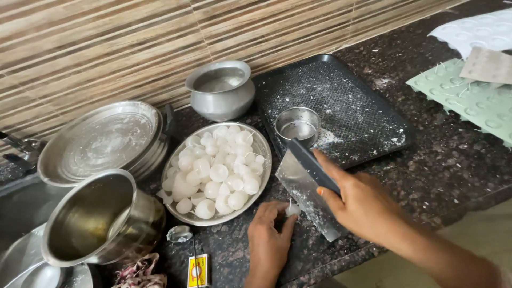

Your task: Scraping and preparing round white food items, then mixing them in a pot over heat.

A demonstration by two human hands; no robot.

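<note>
Small white dough piece (293, 209) sits low centre of frame on the dark granite counter (453, 154), pinched at the left hand (268, 234) fingertips, fingers drawn together on it. Looks soft and a bit sticky (floury surface helps), light, easily squashed; best taken by a light fingertip pinch at its sides, not squeezed. Right hand (362, 205) just right of it, fingers wrapped tight on the dark handle of a bench scraper (306, 189), its flour-dusted steel blade slanting down to the counter beside the piece. Stiff tool, thin edge, hold by the handle only.

Left of centre: steel plate (262, 146) heaped with white dough balls (216, 170), smooth and rounded, touching each other. Above the scraper, a small steel cup (297, 125) on a black floured tray (346, 106). Upper centre, a rounded metal water pot (221, 90). Far left, stacked steel plates (101, 141) and a steel pot (101, 218), tilted. Matchbox (198, 270) at bottom edge. Green and white dimpled trays (469, 101) upper right.
</note>
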